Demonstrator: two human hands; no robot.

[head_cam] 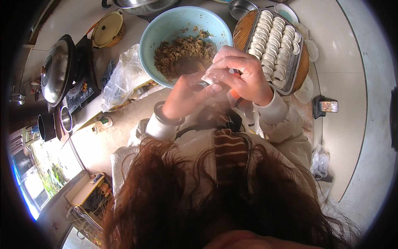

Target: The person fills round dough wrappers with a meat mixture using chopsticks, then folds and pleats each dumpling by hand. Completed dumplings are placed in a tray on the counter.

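Observation:
My left hand [189, 96] and my right hand [242, 70] meet just below the rim of a light-blue basin [146, 59]. Between their fingertips they hold a pale dumpling wrapper [210, 79], partly hidden by the fingers; whether it is folded shut over filling cannot be told. Chopped filling [183, 53] lies in the basin, with what look like chopsticks in it near my fingers. To the right of my right hand, rows of folded dumplings [273, 46] fill a metal tray [287, 90], which rests on a round wooden board [244, 28].
A crumpled clear plastic bag [121, 77] lies left of the basin. Farther left are a lidded wok [57, 71] on a stove [82, 90] and a yellowish enamel pot [108, 29]. A steel bowl [241, 9] stands behind the tray; a phone on a stand [328, 106] is at right.

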